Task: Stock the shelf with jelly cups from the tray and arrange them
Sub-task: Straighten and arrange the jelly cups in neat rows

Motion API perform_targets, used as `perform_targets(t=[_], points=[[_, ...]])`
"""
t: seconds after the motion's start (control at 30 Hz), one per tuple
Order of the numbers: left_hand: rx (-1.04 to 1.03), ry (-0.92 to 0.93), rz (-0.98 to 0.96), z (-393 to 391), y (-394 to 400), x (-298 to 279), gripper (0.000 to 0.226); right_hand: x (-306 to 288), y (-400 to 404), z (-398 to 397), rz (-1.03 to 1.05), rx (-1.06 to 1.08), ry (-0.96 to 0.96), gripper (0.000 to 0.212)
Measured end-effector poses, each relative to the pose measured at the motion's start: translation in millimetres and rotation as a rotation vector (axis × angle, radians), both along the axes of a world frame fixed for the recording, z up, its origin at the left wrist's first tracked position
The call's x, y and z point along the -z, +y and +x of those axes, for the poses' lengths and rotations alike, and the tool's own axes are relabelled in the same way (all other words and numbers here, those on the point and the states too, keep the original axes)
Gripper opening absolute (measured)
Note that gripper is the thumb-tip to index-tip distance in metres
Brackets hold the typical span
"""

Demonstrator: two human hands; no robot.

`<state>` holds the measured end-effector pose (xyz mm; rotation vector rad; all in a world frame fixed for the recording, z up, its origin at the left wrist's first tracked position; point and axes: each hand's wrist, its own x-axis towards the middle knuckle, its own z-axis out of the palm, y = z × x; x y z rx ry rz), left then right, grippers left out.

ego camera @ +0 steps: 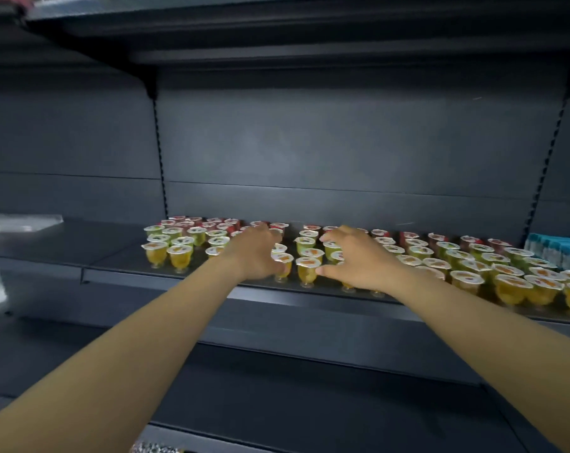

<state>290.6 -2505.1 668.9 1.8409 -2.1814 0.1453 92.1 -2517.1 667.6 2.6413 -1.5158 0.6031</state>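
Rows of jelly cups stand on the dark shelf: yellow ones in front, green ones in the middle, red ones at the back. My left hand reaches over the middle rows, its fingers curled down on cups that it partly hides; a yellow cup sits at its fingertips. My right hand hovers just to the right, fingers spread and bent over several cups, thumb touching a yellow cup at the front. No tray is in view.
Blue-capped packages stand at the shelf's right end. A clear plastic wrapper lies on the neighbouring shelf at left. An upper shelf overhangs above, and a lower shelf juts out below my forearms.
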Motion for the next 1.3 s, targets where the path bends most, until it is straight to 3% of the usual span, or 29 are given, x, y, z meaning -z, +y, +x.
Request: perform_targets(t=[0.3, 0.6, 0.8, 0.97, 1.1, 1.3], points=[[-0.004, 0.097, -0.004, 182.0, -12.7, 7.6, 0.043, 9.9, -10.1, 166.6, 0.012, 0.048, -0.1, 0.062], [0.054, 0.227, -0.058, 322.7, -48.8, 6.1, 0.052, 19.5, -41.2, 307.9, 0.085, 0.093, -0.172, 0.062], [0.093, 0.286, -0.012, 361.1, -109.5, 21.7, 0.055, 30.1, -89.7, 352.2, 0.13, 0.123, -0.19, 0.063], [0.153, 0.492, 0.069, 384.3, -162.7, 34.2, 0.042, 39.8, -143.1, 373.5, 0.23, 0.139, -0.264, 0.058], [0.196, 0.704, 0.235, 410.5, -205.0, 46.5, 0.044, 46.1, -184.1, 382.1, 0.369, 0.137, -0.332, 0.058], [0.292, 0.788, 0.423, 431.4, -242.6, 69.1, 0.039, 54.4, -219.8, 383.8, 0.459, 0.131, -0.274, 0.053]])
